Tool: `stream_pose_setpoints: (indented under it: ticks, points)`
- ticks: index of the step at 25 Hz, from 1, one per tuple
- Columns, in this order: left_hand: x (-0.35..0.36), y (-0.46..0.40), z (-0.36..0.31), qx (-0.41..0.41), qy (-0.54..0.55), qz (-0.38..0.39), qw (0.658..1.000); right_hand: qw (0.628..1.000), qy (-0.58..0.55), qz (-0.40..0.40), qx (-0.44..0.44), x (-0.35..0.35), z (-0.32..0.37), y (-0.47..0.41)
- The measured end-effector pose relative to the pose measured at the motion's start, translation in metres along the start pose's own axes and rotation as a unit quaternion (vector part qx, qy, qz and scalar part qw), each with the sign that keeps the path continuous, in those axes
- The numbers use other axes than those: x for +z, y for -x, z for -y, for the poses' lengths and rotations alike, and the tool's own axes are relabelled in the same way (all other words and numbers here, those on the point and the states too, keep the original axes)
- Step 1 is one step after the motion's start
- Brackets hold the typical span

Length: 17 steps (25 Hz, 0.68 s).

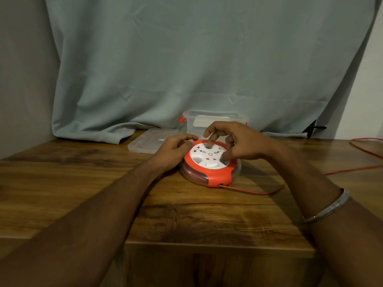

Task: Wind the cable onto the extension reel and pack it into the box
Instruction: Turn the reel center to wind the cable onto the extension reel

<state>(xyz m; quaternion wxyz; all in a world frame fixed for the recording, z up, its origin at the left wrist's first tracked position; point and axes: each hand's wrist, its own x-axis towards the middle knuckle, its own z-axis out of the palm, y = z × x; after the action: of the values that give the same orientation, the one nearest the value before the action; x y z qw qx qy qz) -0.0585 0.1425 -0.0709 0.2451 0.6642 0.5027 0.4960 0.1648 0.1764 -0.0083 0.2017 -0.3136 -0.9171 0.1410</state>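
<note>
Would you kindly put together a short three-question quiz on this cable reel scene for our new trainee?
1. True or false: the lid is fitted on the clear box.
2. Multiple choice: the loose red cable leaves the reel toward
A. the person's left
B. the person's right
C. the curtain behind
3. Fill in: the left hand holds the reel's orange ____ while the right hand has fingers on its white top.

Key
1. False: the lid lies flat on the table, to the left of the box.
2. B: it trails off along the table's right side.
3. rim
</note>
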Motion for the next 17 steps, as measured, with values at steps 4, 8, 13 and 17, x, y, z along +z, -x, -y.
stream_pose_setpoints:
  ticks: [4, 8, 13, 17]
  points:
    - [-0.001, 0.000, -0.002, 0.005, 0.003, 0.001, 1.000, 0.999, -0.010, 0.035, 0.027, -0.003, -0.010, -0.003]
    - [0.000, 0.000, -0.001, 0.003, 0.008, 0.003, 1.000, 0.999, -0.017, 0.038, 0.035, -0.002, -0.011, -0.001]
    - [0.001, -0.001, 0.000, -0.004, 0.000, -0.005, 1.000, 0.999, 0.013, 0.012, 0.042, 0.003, -0.006, -0.001]
    - [0.001, -0.002, 0.003, -0.006, 0.010, -0.009, 1.000, 0.998, 0.060, -0.003, 0.021, 0.009, -0.001, -0.002]
